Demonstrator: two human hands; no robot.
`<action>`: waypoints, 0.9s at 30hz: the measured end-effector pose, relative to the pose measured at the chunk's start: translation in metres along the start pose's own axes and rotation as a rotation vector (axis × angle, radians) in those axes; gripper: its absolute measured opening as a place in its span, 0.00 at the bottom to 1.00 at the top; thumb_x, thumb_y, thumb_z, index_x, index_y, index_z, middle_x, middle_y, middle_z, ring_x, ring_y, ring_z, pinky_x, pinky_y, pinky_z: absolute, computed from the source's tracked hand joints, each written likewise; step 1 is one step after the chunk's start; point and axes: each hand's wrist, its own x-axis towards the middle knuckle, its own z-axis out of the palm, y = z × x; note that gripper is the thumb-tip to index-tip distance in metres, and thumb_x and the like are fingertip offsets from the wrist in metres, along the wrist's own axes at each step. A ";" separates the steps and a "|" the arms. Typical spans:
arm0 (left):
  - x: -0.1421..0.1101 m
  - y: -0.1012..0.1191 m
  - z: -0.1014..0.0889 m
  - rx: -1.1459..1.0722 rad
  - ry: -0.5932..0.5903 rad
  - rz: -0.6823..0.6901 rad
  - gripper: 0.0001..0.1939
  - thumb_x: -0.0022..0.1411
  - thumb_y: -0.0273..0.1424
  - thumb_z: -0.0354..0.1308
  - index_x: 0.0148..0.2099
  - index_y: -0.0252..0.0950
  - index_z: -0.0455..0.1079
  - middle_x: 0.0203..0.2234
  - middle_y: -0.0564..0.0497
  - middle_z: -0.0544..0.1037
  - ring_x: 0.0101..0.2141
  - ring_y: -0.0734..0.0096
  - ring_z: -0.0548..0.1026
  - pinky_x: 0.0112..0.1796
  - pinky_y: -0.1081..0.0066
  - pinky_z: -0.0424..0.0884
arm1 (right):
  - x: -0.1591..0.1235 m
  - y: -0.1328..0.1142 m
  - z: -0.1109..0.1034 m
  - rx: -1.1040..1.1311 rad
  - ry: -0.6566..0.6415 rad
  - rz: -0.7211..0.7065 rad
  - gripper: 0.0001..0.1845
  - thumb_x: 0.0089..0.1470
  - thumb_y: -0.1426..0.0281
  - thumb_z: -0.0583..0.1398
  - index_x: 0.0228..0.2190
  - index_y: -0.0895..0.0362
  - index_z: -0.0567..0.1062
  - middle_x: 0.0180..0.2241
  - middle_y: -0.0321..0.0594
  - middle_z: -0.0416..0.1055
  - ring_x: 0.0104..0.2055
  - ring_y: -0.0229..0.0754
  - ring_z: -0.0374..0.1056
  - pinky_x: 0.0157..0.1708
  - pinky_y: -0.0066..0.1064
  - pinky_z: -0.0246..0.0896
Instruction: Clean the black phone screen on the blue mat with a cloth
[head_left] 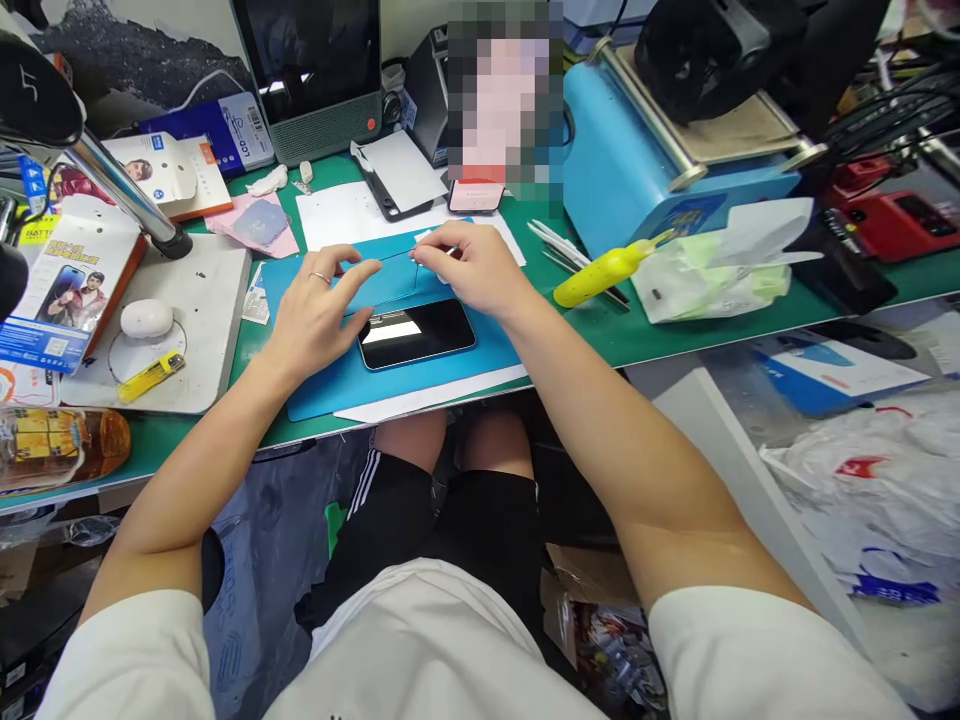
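Observation:
A phone with a dark, glossy screen lies face up on the blue mat. Just beyond it is a clear, dark-edged sheet that looks like a screen protector. My left hand has thumb and forefinger apart, their tips at the sheet's left end, seemingly holding it by its edges. The fingertips of my right hand are pinched at the sheet's far right corner. Something small and white shows by those fingers, too small to name.
Retail boxes, a lamp stand and a drink bottle crowd the left. Rightward are a yellow bottle, tweezers, a tissue pack and a blue machine. Another phone stands behind.

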 end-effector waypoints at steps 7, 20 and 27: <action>-0.005 0.010 -0.007 -0.133 -0.101 0.006 0.24 0.81 0.45 0.48 0.63 0.36 0.76 0.55 0.40 0.83 0.53 0.52 0.79 0.55 0.52 0.76 | -0.041 0.010 -0.016 -0.294 0.000 -0.413 0.14 0.73 0.62 0.59 0.41 0.49 0.86 0.40 0.43 0.84 0.43 0.49 0.77 0.44 0.45 0.74; -0.003 0.008 -0.004 -0.110 -0.381 -0.015 0.36 0.79 0.50 0.48 0.76 0.31 0.61 0.66 0.33 0.76 0.64 0.42 0.73 0.64 0.44 0.70 | -0.068 0.012 -0.024 -0.407 -0.034 -0.218 0.24 0.75 0.56 0.50 0.49 0.41 0.86 0.47 0.44 0.85 0.51 0.56 0.80 0.53 0.57 0.77; -0.001 0.017 -0.002 -0.056 -0.324 -0.008 0.38 0.73 0.49 0.62 0.75 0.35 0.61 0.61 0.36 0.81 0.58 0.44 0.77 0.55 0.51 0.76 | -0.084 0.019 -0.033 -0.206 -0.031 -0.188 0.46 0.60 0.42 0.66 0.73 0.44 0.66 0.67 0.47 0.75 0.70 0.67 0.68 0.71 0.67 0.62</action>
